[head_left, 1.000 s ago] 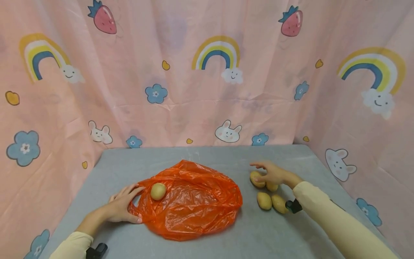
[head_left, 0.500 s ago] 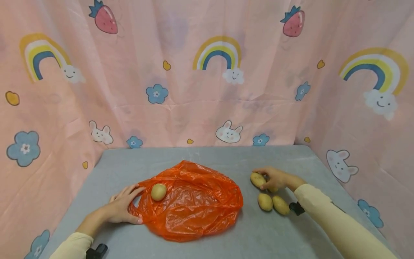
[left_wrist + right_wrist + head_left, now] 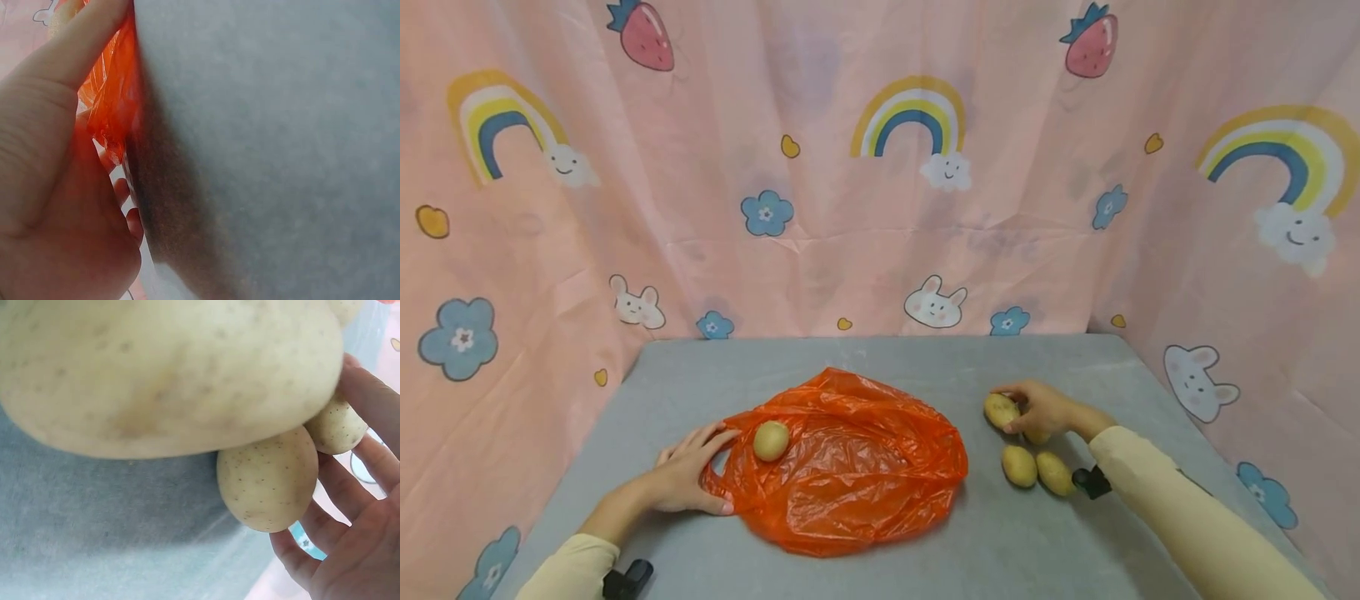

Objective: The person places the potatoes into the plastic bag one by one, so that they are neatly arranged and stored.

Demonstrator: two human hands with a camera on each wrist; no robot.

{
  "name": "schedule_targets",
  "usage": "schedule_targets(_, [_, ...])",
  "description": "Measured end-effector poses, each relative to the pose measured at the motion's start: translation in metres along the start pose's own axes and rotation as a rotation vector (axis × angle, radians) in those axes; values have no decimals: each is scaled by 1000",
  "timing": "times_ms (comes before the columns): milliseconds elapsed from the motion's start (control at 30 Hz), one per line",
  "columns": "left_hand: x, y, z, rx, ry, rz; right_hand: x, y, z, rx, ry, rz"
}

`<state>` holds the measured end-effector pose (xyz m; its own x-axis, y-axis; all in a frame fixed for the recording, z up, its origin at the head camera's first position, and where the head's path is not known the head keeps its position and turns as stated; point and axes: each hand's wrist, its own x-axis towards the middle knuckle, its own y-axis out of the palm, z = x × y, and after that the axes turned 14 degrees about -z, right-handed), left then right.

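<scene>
On the grey table lies a crumpled orange plastic bag (image 3: 865, 467), a potato (image 3: 771, 441) sitting on its left part. My left hand (image 3: 688, 472) rests at the bag's left end, fingers and thumb spread against the handle; the left wrist view shows orange film (image 3: 115, 94) beside the thumb. At the right, my right hand (image 3: 1043, 408) grips a potato (image 3: 1000, 410) between thumb and fingers, at table level. Another potato (image 3: 1037, 437) is mostly hidden beneath that hand. In the right wrist view, the curled fingers lie beside a potato (image 3: 269, 481).
Two more potatoes lie nearer the front, one on the left (image 3: 1018, 466) and one on the right (image 3: 1056, 473) close to the wrist camera (image 3: 1092, 482). A pink patterned curtain (image 3: 820, 275) stands behind the table (image 3: 925, 358) and along both sides.
My right hand has lowered onto the far-left potato of the group, and its fingers have closed round it. The left hand and the bag stay put; the head view has shifted slightly.
</scene>
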<state>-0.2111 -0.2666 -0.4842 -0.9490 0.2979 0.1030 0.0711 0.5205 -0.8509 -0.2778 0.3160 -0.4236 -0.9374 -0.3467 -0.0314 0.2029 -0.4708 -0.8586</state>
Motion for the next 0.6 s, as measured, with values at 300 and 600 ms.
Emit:
schedule_targets(300, [3,2,1,-6,-12,-1,5,-13,4,113,-37,-87])
schedule_targets(600, [2,1,1,-9,-28,14,3,-16,27,190,-82,-153])
